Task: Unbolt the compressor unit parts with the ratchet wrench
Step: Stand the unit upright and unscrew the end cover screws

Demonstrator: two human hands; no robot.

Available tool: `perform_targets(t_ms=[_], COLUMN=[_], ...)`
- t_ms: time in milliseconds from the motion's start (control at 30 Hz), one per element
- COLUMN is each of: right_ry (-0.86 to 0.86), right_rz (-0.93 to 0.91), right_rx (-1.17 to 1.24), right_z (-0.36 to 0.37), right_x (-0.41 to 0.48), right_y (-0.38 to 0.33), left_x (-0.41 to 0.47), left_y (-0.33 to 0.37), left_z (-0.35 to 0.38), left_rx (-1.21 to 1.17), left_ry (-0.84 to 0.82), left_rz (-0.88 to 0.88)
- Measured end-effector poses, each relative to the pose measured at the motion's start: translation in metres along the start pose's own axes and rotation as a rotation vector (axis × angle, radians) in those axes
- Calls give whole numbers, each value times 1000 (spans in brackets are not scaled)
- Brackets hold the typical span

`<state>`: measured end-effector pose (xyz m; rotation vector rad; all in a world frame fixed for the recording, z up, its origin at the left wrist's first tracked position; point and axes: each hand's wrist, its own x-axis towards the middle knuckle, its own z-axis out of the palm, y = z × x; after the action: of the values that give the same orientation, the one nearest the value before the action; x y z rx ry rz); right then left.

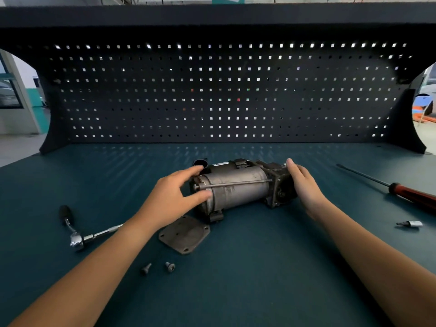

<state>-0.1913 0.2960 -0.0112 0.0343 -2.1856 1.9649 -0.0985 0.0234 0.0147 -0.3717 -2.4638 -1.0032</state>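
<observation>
The grey cylindrical compressor unit (238,185) lies on its side in the middle of the bench. My left hand (172,199) grips its left end cap, thumb in front and fingers over the top. My right hand (304,182) lies flat against the dark housing at its right end, fingers straight. The ratchet wrench (80,234) lies on the bench to the left, untouched. A loose metal cover plate (185,234) lies flat just in front of the unit. Two loose bolts (157,267) lie nearer to me.
A red-handled screwdriver (405,192) lies at the right, with a small socket bit (410,224) in front of it. The blue-green bench top (236,291) ends at a dark pegboard (224,90) behind the unit.
</observation>
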Motion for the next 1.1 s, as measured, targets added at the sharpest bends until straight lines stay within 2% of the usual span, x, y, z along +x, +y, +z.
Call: perform_targets(t_ms=[133, 200, 333, 400, 500, 700, 867, 1100], right_ry=[-58, -66, -87, -95, -99, -107, -112, -137], right_rz=[-66, -82, -97, -99, -102, -99, -91, -56], right_rx=[-105, -124, -118, -109, -101, -84, -96, -111], right_z=[-2, -3, -3, -3, -3, -1, -3, -5], right_x=[-6, -6, -7, -7, -7, -10, -7, -1], right_y=[6, 7, 6, 6, 5, 3, 6, 7], left_x=[4, 4, 5, 4, 0, 0, 3, 4], left_y=[0, -4, -9, -11, -12, -9, -10, -8], left_z=[13, 15, 14, 14, 16, 19, 16, 10], left_rx=[153, 99, -15, -91, -92, -6, -14, -3], left_ry=[-16, -31, -41, -104, -209, -162, -207, -190], left_rz=[-108, -173, -191, -205, -201, -167, -152, -148])
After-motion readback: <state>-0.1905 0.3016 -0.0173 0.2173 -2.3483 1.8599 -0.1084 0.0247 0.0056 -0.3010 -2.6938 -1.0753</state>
